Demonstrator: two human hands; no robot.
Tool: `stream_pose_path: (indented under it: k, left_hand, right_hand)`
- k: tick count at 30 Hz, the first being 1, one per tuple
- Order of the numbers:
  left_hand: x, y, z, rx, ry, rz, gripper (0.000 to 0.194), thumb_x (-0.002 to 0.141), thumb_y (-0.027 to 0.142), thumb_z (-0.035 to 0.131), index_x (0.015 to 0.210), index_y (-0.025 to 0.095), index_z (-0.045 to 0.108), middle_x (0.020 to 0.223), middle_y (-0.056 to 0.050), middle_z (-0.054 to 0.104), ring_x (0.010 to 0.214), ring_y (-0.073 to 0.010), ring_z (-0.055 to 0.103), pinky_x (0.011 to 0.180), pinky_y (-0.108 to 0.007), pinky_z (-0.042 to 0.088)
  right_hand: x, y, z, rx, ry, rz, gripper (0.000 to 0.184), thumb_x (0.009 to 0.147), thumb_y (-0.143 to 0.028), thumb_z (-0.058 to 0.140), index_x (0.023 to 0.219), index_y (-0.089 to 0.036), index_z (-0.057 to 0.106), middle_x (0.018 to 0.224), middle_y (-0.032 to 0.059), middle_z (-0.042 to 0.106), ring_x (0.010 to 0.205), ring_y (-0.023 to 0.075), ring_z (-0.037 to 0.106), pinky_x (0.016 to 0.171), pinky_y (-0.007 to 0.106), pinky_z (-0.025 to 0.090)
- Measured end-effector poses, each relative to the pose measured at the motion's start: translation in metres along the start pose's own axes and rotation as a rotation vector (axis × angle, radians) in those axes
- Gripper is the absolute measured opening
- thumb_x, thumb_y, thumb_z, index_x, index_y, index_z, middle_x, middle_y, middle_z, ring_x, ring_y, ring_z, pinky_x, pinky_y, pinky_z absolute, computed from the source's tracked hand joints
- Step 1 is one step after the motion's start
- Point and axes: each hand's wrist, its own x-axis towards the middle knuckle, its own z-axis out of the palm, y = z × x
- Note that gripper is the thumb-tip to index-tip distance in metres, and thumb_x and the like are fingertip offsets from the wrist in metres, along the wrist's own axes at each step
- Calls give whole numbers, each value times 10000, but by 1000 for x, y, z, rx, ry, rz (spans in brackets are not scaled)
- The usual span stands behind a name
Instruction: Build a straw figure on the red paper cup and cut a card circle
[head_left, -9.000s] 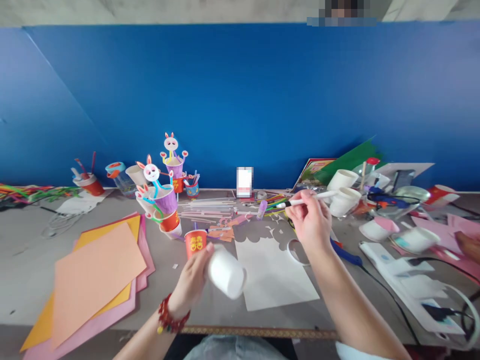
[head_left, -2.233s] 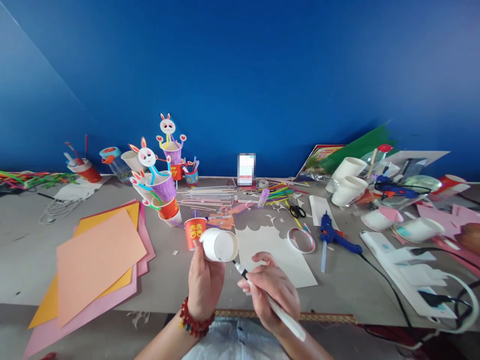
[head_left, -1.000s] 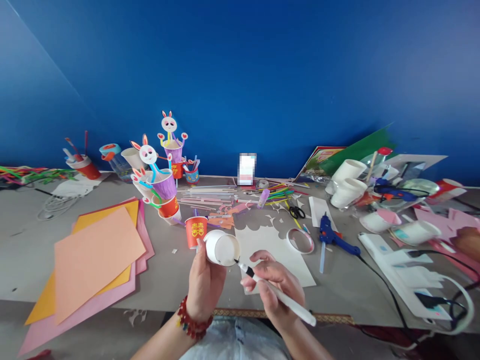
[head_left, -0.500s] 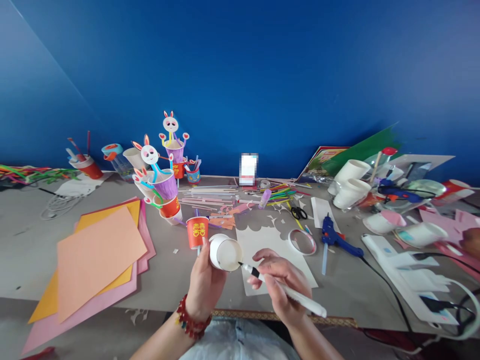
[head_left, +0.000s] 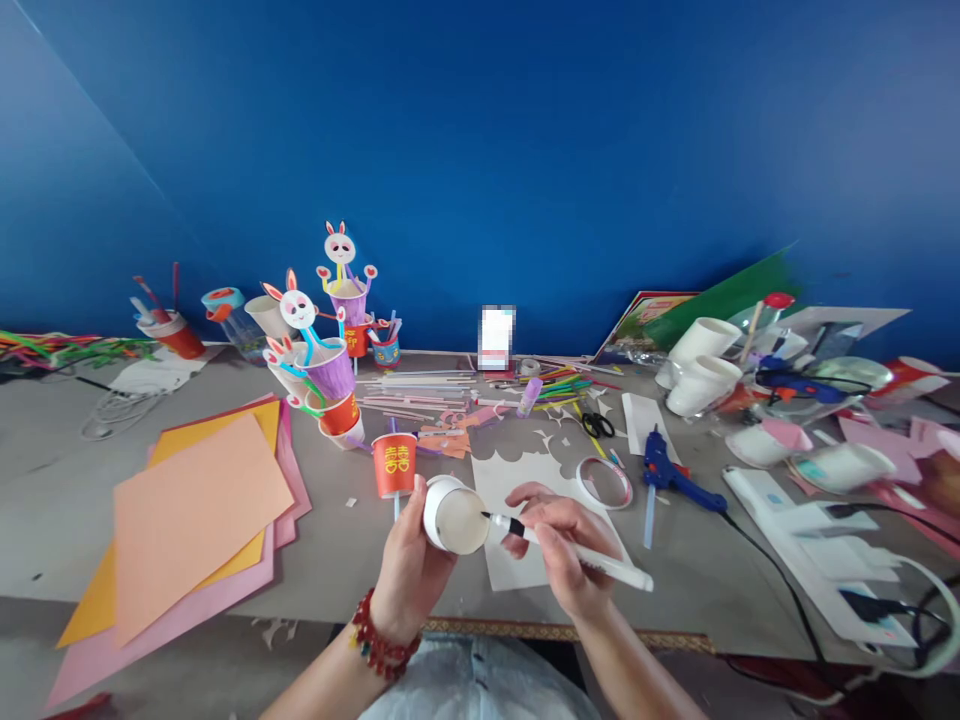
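A white paper cup (head_left: 456, 515) is held tilted in my left hand (head_left: 412, 555), its round base facing me and to the right. Fingers and thumb wrap around the cup's side. My right hand (head_left: 562, 545) grips a white marker (head_left: 607, 566) with a black collar. Its dark tip is at the right edge of the cup's base; whether it touches is too fine to tell. Just behind my left hand stands a red paper cup (head_left: 394, 466) with yellow characters. Under both hands lies a white paper sheet (head_left: 517, 570) with scalloped cutouts.
Bunny-topped stacked cups (head_left: 330, 370) stand to the left, behind coloured paper sheets (head_left: 199, 520). At right are a tape roll (head_left: 604, 484), black-handled scissors (head_left: 598, 425), a blue glue gun (head_left: 675, 480) and a power strip (head_left: 817, 560) with cables. Another person's hand (head_left: 941, 480) shows at the right edge.
Nine seconds ago the cup was blurred and the marker was held up at the right. Since then both came together in front of me. Lately cup and marker tip shifted slightly right, the base turning.
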Motion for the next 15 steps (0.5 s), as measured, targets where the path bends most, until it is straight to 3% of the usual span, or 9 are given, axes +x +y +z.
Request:
stream_pose_path:
  k: [8,15]
  left_hand:
    - [0,0,0,4,57,-15,376,712,473,815,860,150,694,718,-19,715,611,-137,654,511,-208,500]
    - [2,-1,0,-17,18,21,337,711,403,831,876,143,694,765,-28,721,653,-141,667,589,-218,534]
  right_hand:
    - [1,-1,-4,124,-4,53,146,947,-239,543,859,-235,660,587,-20,712,579,193,690,767,471,568]
    - [-10,-2,-6,73,-66,113,118,936,-245,556,855,-235,641,554,6,706,819,258,730,701,418,571]
